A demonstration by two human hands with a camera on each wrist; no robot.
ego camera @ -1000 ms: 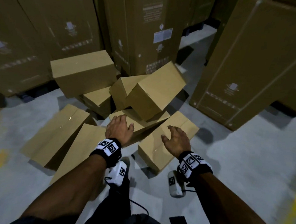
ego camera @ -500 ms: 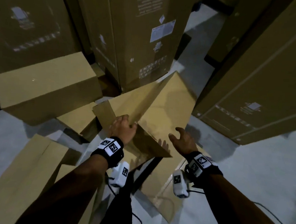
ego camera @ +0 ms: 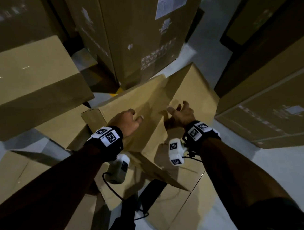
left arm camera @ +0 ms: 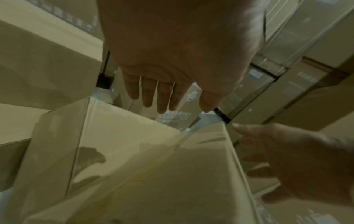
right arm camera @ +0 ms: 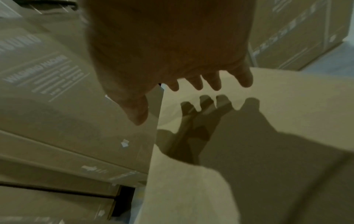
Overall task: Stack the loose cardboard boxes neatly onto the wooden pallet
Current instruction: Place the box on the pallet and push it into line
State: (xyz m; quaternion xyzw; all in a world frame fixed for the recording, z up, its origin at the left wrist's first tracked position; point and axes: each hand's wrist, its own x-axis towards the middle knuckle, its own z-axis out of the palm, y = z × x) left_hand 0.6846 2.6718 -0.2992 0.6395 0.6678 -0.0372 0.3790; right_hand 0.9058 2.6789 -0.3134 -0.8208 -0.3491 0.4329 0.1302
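Note:
A tilted plain cardboard box (ego camera: 148, 100) lies on top of the loose pile in the centre of the head view. My left hand (ego camera: 129, 119) hovers over its left face with straight fingers, holding nothing. My right hand (ego camera: 179, 110) reaches over its right face, fingers spread and thumb out. In the left wrist view the left hand (left arm camera: 168, 97) is above the box (left arm camera: 134, 151) and casts a shadow on it. The right wrist view shows my right hand (right arm camera: 201, 84) just above the box (right arm camera: 268, 106), its shadow close under the fingers. No pallet is in view.
A big loose box (ego camera: 34, 75) sits at the left, with a smaller one (ego camera: 63, 127) beside it. Flat-lying boxes (ego camera: 15, 177) and another box (ego camera: 177, 205) cover the floor below my arms. Tall printed cartons (ego camera: 134, 33) stand behind and at the right (ego camera: 274, 86). Grey floor (ego camera: 277, 176) shows at the right.
I have leaned in toward the pile. Both hands moved up and forward from the low boxes to the tilted top box, and the right hand now reaches over its right face.

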